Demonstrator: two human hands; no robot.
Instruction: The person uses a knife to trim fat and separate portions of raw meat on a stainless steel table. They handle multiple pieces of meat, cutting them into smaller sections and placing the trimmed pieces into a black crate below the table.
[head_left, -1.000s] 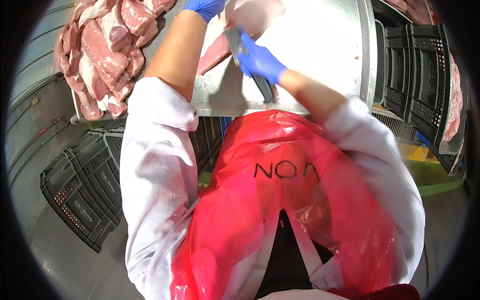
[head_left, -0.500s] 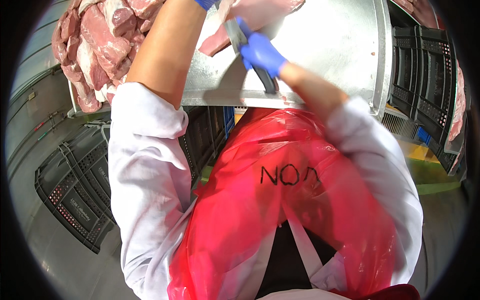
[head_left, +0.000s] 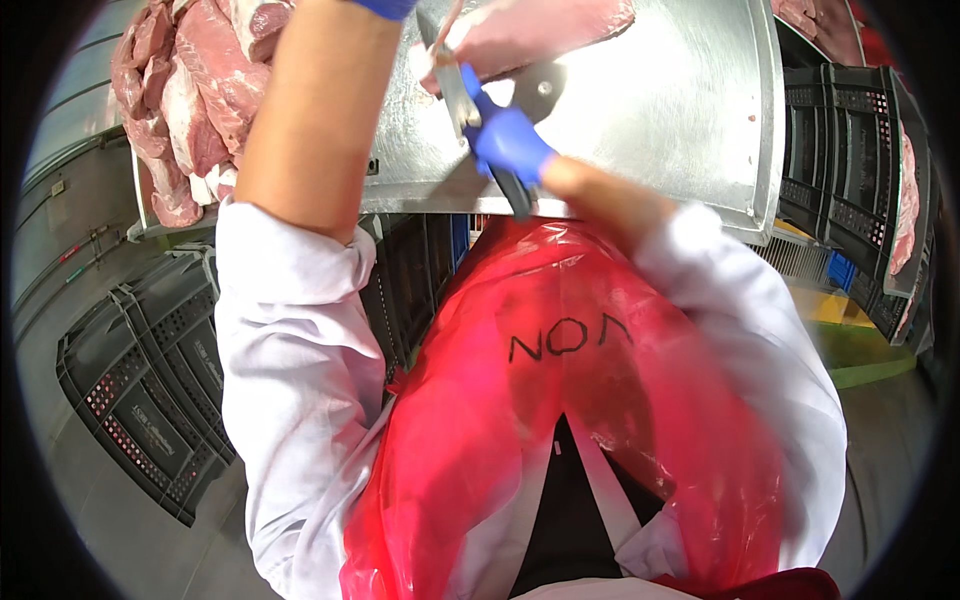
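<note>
My right hand (head_left: 512, 138), in a blue glove, is closed round the dark handle of a knife (head_left: 455, 92). The short metal blade points up and left, over the near left end of a long pale-pink cut of meat (head_left: 545, 35). A thin pinkish strip (head_left: 447, 25) rises from beside the blade tip. At the top edge my left hand (head_left: 385, 5), also blue-gloved, shows only near the wrist; its fingers are out of the picture. The meat lies on a shiny metal table (head_left: 660, 140).
Pieces of raw meat (head_left: 195, 100) are heaped at the far left. Black perforated crates stand at the right (head_left: 835, 150) and lower left (head_left: 150, 400). The table's raised rim (head_left: 765, 120) runs along its right side. A red plastic apron (head_left: 570, 270) covers my front.
My right hand and the knife have shifted slightly left and toward me. The left hand has moved up and left, further out of view. A thin strip now shows by the blade tip.
</note>
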